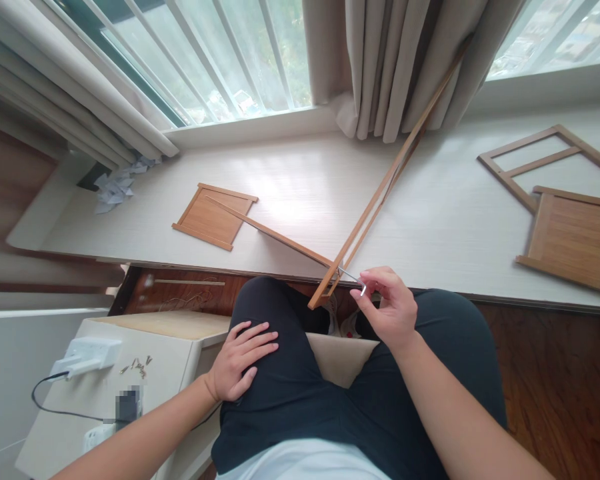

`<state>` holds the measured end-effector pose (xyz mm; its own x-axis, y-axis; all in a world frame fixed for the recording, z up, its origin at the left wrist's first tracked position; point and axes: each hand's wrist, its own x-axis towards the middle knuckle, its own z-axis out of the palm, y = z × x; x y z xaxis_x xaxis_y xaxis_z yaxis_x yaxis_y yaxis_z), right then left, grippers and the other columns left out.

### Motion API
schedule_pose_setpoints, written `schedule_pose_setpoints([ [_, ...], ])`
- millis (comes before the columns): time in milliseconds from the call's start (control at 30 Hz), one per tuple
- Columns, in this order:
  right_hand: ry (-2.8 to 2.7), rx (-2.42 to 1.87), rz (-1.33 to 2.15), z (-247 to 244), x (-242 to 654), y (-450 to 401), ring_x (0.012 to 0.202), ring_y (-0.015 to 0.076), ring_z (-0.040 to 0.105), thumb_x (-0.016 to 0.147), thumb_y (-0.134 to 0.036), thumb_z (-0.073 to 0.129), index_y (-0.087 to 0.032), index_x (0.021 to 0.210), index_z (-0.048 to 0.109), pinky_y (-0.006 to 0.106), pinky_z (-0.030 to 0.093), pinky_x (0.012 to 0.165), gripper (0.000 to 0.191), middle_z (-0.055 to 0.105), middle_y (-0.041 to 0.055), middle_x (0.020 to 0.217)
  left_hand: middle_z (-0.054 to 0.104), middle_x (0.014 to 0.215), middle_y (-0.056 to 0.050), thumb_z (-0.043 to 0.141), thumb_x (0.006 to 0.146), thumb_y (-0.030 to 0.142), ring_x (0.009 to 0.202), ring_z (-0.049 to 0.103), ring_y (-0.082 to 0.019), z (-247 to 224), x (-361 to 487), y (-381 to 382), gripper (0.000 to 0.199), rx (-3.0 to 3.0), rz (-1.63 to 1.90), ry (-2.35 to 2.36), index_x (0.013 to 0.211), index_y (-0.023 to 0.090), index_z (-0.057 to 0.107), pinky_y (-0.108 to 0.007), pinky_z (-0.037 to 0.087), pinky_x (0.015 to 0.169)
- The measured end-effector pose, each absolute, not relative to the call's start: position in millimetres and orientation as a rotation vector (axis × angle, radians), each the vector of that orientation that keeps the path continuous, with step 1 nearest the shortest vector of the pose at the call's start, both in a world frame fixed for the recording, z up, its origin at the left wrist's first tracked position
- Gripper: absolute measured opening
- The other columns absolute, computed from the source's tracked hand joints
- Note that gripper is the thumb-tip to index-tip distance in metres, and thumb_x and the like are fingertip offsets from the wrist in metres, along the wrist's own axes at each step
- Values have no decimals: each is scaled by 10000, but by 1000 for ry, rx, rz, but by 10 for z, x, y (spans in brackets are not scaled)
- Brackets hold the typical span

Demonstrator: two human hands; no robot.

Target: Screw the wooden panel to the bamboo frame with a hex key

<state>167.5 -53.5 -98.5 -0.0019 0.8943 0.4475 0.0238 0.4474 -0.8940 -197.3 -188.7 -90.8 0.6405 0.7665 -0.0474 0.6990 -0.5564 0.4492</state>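
- Right hand (391, 308): thumb and fingertips pinched on a hex key (351, 275) (slim, bright metal) near its bend.
- The key looks light, stiff, perhaps slippery; the bent end should give the surest hold.
- Its far end reaches the wooden frame (380, 193), slanted over the windowsill (290, 173); probably light, rigid, best steadied near that joint.
- Left hand (243, 360): fingers slightly apart, resting on the thigh (280, 300).

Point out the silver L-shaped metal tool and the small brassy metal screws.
Silver L-shaped metal tool (350, 275): head view, on its long shaft.
Small brassy metal screws (139, 365): head view, on one screw mid-cluster.
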Motion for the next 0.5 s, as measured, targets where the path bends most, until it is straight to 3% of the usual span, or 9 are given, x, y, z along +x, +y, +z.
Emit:
schedule_pose_setpoints([
  [500,-1398,-873,839,-951,1673,-525,661,138,594,918,-236,787,-233,1152,700,309,515,629,249,682,27,924,613,1521,-55,400,982,338,1490,470,-279,-873,-1934,-1897,525,2412,191,1219,1462,273,602,-505,264,1234],
])
